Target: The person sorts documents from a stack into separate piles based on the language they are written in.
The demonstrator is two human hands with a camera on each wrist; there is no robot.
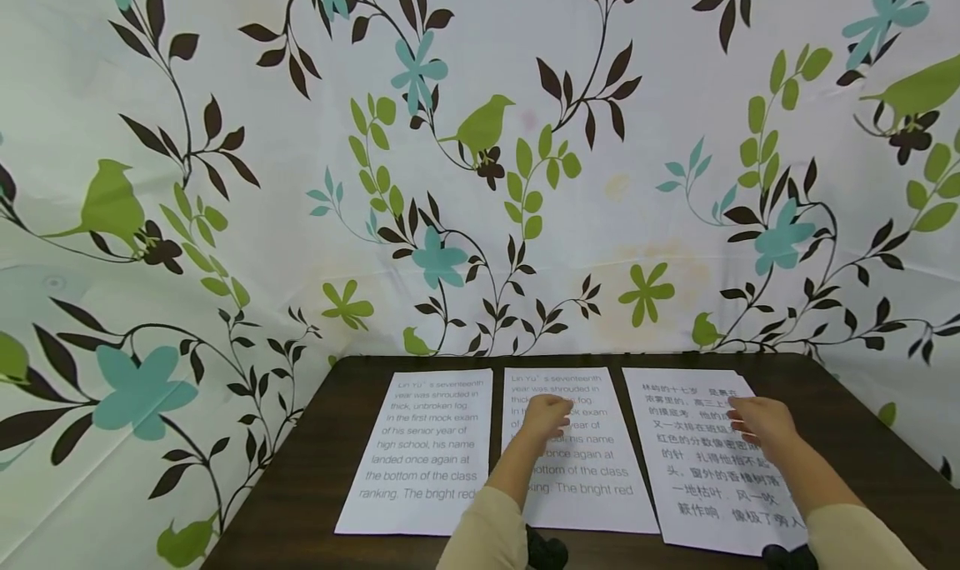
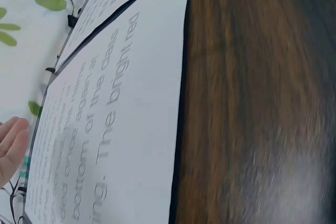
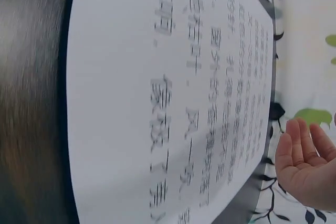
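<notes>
Three white printed sheets lie side by side on a dark wooden table. Above the middle English sheet (image 1: 581, 512) hovers my left hand (image 1: 546, 420), its fingers loosely bent and holding nothing. My right hand (image 1: 765, 424) is over the right-hand sheet with Chinese text (image 1: 705, 470), also bare, fingers relaxed. To the left of both hands is another English sheet (image 1: 420, 453). In the right wrist view the right hand (image 3: 307, 163) shows a bare palm with loosely bent fingers. Only some fingers of the left hand (image 2: 11, 148) appear in the left wrist view.
The dark wooden table (image 1: 285, 487) shows its grain around the sheets. Behind it hangs a white cloth (image 1: 495, 303) printed with birds, leaves and flowers. Narrow gaps separate the sheets.
</notes>
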